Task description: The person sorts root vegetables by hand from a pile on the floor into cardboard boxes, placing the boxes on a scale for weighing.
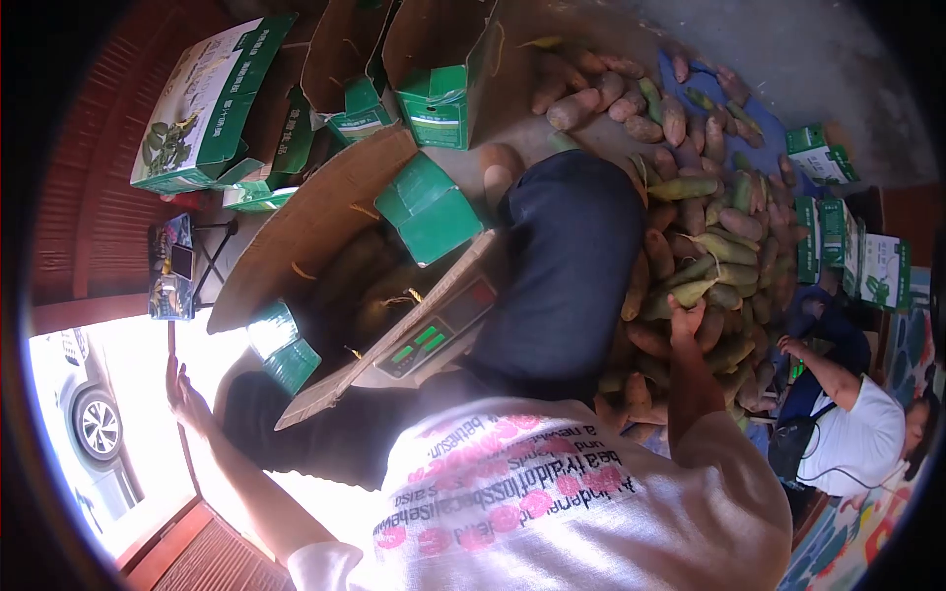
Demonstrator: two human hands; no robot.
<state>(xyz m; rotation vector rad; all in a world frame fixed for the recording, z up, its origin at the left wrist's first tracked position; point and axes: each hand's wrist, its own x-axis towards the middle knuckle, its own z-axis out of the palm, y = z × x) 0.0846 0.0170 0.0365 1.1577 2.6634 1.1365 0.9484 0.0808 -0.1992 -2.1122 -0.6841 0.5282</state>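
My right hand (687, 320) reaches into a large heap of long, green and pinkish-brown radishes (734, 249). Its fingers close around the end of a greenish radish (694, 292). Out at the left, my left hand (185, 396) is raised with fingers stretched, beside a thin upright edge; nothing shows in it. An open cardboard carton (286, 231) with green flaps stands in front of me, some produce dim inside. Against its near side is a scale (439, 330) with lit green digits, partly hidden by my leg.
Green-and-white cartons (212, 103) and open boxes (434, 94) stand at the back left. A phone on a stand (172, 264) is at the left, near a bright doorway with a car (94, 424). Another person (857, 433) sits at the right, near more cartons (882, 271).
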